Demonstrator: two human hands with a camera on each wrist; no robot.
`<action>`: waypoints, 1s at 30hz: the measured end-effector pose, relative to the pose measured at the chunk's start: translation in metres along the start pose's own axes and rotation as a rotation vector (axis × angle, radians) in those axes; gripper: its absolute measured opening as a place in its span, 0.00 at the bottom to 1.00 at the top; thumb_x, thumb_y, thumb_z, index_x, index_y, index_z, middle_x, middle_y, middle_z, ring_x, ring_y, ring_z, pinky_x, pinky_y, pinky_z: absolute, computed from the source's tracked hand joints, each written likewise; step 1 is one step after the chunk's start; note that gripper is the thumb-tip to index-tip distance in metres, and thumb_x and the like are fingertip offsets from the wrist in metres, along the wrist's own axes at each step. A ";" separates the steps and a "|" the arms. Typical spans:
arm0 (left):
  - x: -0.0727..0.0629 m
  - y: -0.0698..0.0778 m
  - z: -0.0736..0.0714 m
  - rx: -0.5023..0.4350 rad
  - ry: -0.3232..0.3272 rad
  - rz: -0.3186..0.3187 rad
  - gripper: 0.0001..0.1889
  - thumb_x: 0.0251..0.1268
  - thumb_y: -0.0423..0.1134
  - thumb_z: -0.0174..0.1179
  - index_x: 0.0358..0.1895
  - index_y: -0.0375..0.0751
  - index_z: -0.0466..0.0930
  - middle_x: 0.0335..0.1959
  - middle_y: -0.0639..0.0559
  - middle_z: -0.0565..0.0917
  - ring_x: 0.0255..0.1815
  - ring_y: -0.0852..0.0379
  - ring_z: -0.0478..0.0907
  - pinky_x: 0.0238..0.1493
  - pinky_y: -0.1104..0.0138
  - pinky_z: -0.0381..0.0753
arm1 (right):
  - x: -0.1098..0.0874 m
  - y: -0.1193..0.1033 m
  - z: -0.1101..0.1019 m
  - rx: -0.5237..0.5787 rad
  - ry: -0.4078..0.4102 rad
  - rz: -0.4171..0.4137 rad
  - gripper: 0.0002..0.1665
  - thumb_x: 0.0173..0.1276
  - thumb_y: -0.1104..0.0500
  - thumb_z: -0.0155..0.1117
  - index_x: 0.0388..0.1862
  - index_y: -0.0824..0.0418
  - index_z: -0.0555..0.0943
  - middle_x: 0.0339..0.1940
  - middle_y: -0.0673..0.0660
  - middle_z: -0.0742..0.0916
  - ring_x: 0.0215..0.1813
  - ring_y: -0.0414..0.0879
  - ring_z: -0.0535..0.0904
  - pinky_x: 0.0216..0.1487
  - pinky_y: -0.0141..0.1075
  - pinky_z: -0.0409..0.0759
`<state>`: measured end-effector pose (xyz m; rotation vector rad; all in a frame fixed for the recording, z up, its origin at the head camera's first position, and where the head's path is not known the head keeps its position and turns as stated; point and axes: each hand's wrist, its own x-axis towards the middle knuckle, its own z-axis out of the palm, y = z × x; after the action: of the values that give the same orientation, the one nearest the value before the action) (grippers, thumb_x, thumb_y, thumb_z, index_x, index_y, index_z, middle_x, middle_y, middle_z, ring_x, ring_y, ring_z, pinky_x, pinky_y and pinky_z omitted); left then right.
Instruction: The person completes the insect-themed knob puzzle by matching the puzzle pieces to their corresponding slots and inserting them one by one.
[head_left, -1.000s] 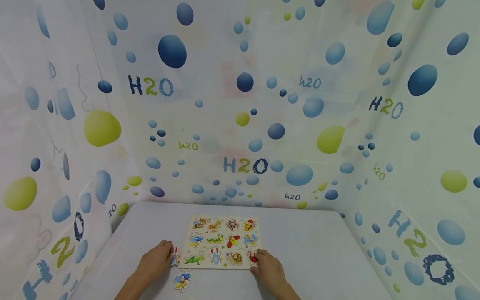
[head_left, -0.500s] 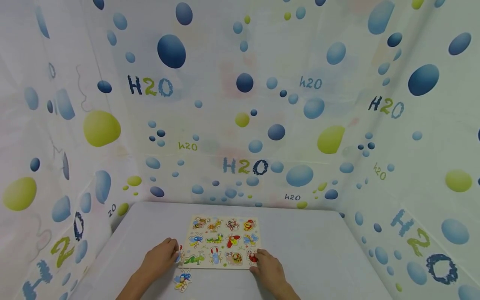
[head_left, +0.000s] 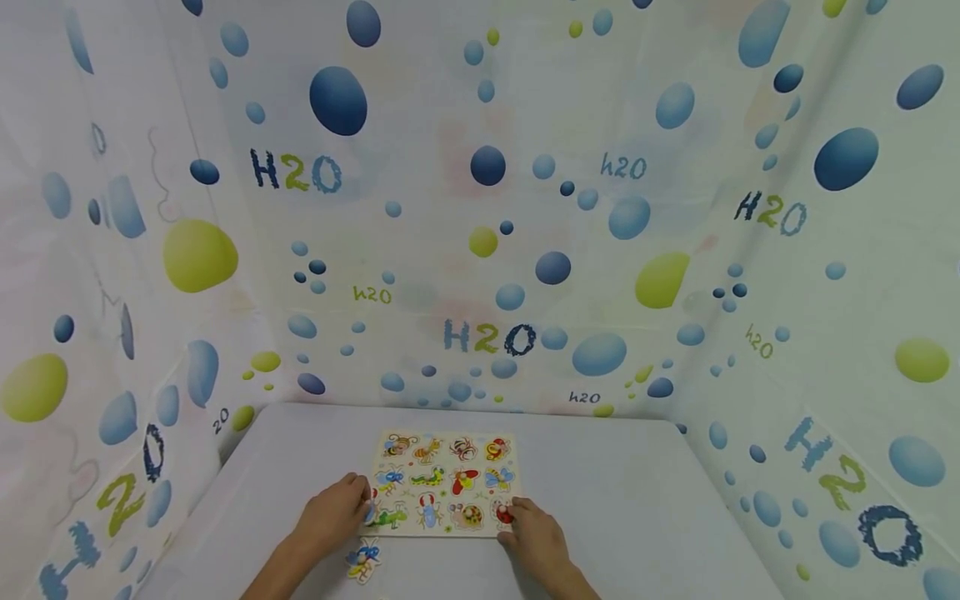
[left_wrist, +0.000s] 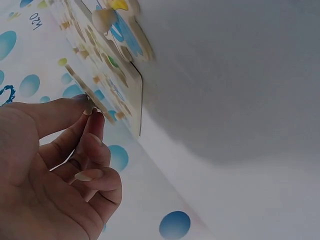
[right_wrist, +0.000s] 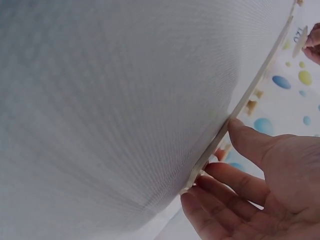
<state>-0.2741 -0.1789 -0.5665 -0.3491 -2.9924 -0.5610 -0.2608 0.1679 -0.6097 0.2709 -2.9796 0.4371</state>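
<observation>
A flat wooden puzzle board (head_left: 487, 532) with several colourful insect pieces lies on the white table. My left hand (head_left: 330, 512) pinches a thin knobbed puzzle piece (left_wrist: 77, 80) between thumb and fingertips, raised over the board's near left corner and tilted on edge. Most of that piece's picture is hidden by the fingers in the head view. At the opposite near corner, my right hand (head_left: 538, 535) holds the board, thumb on its near edge and fingers on its right side, partly covering a red ladybird piece (head_left: 503, 512).
Just in front of the board's left corner lies a loose blue-and-yellow insect piece (head_left: 364, 561) with a round knob. White sheets printed with bubbles and H2O hang as walls (head_left: 420, 250) behind and beside the table (head_left: 600, 483).
My left hand has moved right with the pinched puzzle piece, from beside the board to over its near left corner. The right hand keeps its hold on the board.
</observation>
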 end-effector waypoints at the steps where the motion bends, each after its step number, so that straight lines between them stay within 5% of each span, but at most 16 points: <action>1: 0.000 0.002 0.001 0.001 0.001 0.001 0.09 0.70 0.37 0.68 0.34 0.47 0.77 0.29 0.58 0.71 0.28 0.62 0.68 0.27 0.67 0.72 | 0.000 0.000 0.000 0.002 -0.003 0.001 0.27 0.58 0.47 0.82 0.50 0.63 0.89 0.58 0.58 0.88 0.55 0.57 0.87 0.52 0.51 0.86; 30: 0.015 0.041 0.024 -0.019 -0.007 0.118 0.11 0.67 0.38 0.71 0.32 0.49 0.76 0.29 0.61 0.72 0.27 0.64 0.68 0.27 0.69 0.73 | 0.002 0.003 0.001 -0.004 -0.011 0.011 0.28 0.58 0.46 0.82 0.50 0.62 0.89 0.58 0.57 0.88 0.56 0.55 0.87 0.52 0.49 0.87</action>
<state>-0.2803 -0.1297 -0.5731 -0.5260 -2.9507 -0.5777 -0.2628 0.1698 -0.6111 0.2583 -2.9940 0.4320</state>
